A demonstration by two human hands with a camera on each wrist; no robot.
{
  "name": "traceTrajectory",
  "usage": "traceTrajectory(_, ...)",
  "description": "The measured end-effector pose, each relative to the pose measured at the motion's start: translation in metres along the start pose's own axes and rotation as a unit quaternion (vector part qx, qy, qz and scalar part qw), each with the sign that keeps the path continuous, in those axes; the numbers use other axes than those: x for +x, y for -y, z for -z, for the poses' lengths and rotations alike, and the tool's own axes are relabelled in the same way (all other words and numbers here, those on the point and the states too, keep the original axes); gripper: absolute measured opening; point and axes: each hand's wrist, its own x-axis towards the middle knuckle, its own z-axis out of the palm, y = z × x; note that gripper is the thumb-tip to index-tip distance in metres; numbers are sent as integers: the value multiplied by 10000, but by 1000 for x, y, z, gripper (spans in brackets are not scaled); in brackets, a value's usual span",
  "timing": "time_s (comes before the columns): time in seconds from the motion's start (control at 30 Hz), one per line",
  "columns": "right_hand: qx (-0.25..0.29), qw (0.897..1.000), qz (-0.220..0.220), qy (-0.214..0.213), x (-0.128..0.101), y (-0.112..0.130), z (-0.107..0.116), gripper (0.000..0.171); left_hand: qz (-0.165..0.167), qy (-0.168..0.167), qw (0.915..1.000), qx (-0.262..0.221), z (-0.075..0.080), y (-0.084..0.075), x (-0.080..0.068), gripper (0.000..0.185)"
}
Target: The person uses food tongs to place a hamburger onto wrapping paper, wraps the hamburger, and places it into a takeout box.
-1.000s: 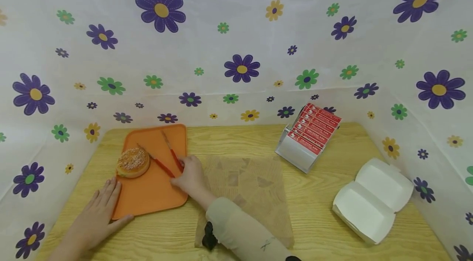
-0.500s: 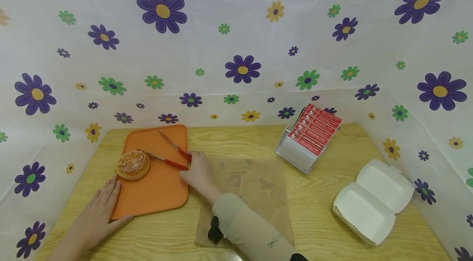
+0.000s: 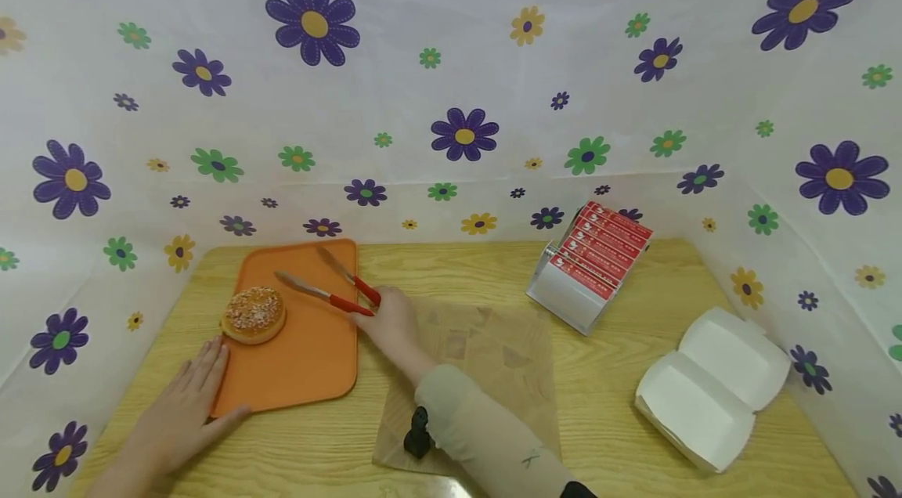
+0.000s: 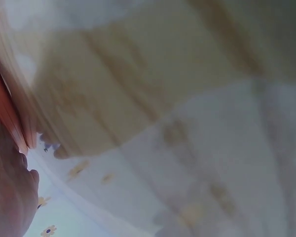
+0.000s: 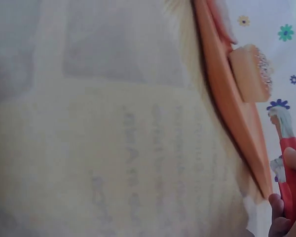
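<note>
Nearest the camera, the left hand (image 3: 185,412) lies flat on the desk (image 3: 620,404), fingers straight and spread, its fingertips against the near left edge of the orange tray (image 3: 303,357); it grips nothing and seems only to steady the tray. The left wrist view is too blurred to add more than a strip of orange beside the palm.

Further in, the right hand (image 3: 391,319) grips the red handles of the tongs (image 3: 331,288) at the tray's right edge, over the brown wrapping paper (image 3: 493,357). The tong arms stand spread apart, tips raised over the tray's far half and pointing away from the person. The right wrist view shows fingers curled round the red handle (image 5: 292,182), with the tray edge-on beside it.

The sesame bun (image 3: 253,314) sits on the tray's left part, clear of the tongs and near the left hand's fingertips.

The step in hand looks like picking up the tongs before taking the bun. The next move would call for swinging the open tips left and down so they straddle the bun, then squeezing gently enough not to crush it.

Against a second ago, the right hand has drawn right and off the tray, and the tong tips, which then lay at the bun's edge, have lifted clear of it. The bun and left hand have not shifted.

At the far right stand a holder of red packets (image 3: 592,263) and an open white box (image 3: 712,384).
</note>
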Motion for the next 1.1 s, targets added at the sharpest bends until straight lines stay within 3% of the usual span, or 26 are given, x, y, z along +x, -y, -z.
traceTrajectory(0.17, 250, 9996, 62, 109, 0, -1, 8, 40, -86, -165, 9998, 27, 0, 4, 0, 104)
traceTrajectory(0.33, 444, 9985, 206, 256, -2, -2, 16, 46, -91, -126, 9999, 0, 1, 6, 0, 105)
traceTrajectory(0.67, 276, 9952, 585, 740, -7, -4, 24, 50, -36, 56, 10000, -16, 2, 6, 0, 104)
traceTrajectory(0.93, 102, 9907, 758, 1122, -8, -1, 22, 52, -172, -164, 9996, 161, 0, 9, 1, 104)
traceTrajectory(1.1, 141, 9885, 850, 1239, -9, -1, 16, 46, -124, -108, 9998, 148, 1, 7, 1, 104)
